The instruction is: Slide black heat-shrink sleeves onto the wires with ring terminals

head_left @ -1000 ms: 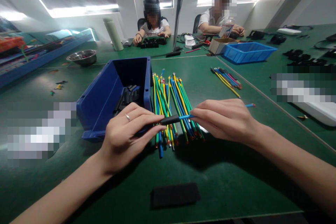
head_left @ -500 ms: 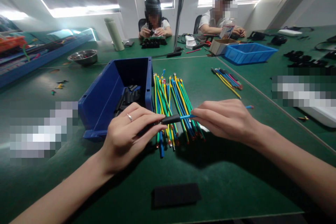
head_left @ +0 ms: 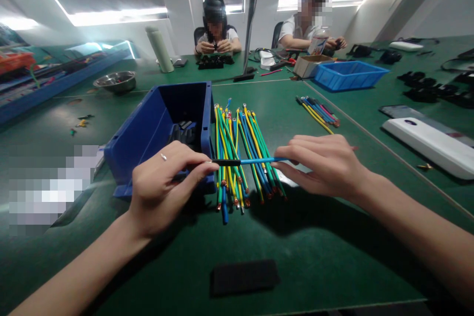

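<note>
A blue wire (head_left: 255,160) with a black heat-shrink sleeve (head_left: 228,162) on its left part is stretched level between my hands. My left hand (head_left: 166,180) pinches its left end between thumb and forefinger, where a small metallic glint shows at the sleeve's edge. My right hand (head_left: 322,165) is closed around the bare blue part, its fingertips partly hiding it. Beneath lies a bundle of yellow, green and blue wires (head_left: 255,133) with ring terminals at the far ends. Left of it stands a dark blue bin (head_left: 129,143) holding black sleeve pieces (head_left: 181,134).
A black block (head_left: 244,277) lies near the front edge. Several wires (head_left: 318,111) form a smaller pile at right, near a white device (head_left: 429,145). Farther back are a light blue tray (head_left: 350,76), a metal bowl (head_left: 114,82) and a green bottle (head_left: 159,49). Two people sit across the table.
My left hand has shifted left, toward the sleeve's end, and more of the blue wire now shows between my hands. The sleeve has moved left as well.
</note>
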The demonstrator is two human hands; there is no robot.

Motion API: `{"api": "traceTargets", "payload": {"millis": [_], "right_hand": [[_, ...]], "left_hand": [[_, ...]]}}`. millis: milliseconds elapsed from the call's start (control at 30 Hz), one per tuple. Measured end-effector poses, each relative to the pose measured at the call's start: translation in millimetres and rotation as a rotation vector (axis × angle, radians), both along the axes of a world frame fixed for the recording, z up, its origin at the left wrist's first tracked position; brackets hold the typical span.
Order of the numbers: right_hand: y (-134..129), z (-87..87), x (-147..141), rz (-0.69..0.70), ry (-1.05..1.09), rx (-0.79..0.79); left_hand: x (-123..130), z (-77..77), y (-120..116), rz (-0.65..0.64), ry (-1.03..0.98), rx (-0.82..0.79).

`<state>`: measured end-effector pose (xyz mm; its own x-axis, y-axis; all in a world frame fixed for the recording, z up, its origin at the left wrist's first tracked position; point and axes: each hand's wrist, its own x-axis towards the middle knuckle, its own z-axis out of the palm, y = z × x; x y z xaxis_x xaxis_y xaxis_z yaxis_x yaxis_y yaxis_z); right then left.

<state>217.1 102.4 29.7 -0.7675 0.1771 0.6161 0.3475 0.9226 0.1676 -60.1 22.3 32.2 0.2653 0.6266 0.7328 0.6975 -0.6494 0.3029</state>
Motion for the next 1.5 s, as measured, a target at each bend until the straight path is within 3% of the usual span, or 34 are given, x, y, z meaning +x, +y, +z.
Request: {"api": "traceTargets", "payload": {"millis": [200, 333, 600, 800, 933, 1067, 1167, 1333, 1500], "right_hand": [[-7, 1.5, -2, 0.142, 0.108, -0.158], [-7, 6.5, 0, 0.074, 0.03, -0.064], [-3, 14.6, 5, -0.017, -0.05, 0.036], [-1, 10.7, 5, -0.075, -0.088, 0.052], [2, 5.8, 4, -0.241, -0.037, -0.07], [7, 3.1, 1, -0.498, -0.044, -0.316], [12, -0.1, -1, -0.655, -0.087, -0.485], [21, -11.6, -1, -0.936, -0.386, -0.625], [25, -17.4, 1, -0.957, -0.44, -0.638]], "left_hand": [[-1, 3.6, 0, -0.051, -0.03, -0.059], [-3, 3.8, -5, -0.035, -0.114, -0.005], [1, 1.2, -9, 0.117, -0.278, 0.155], [-3, -1.5, -5, 0.188, -0.311, 0.051], [-7, 4.5, 1, 0.25, -0.29, -0.165], [-10, 7.4, 8, 0.416, 0.006, -0.427], [-12, 3.1, 11, 0.441, 0.245, -0.594], [-14, -2.5, 13, 0.425, 0.373, -0.708], [-13, 0.1, 13, 0.428, 0.425, -0.736]]}}
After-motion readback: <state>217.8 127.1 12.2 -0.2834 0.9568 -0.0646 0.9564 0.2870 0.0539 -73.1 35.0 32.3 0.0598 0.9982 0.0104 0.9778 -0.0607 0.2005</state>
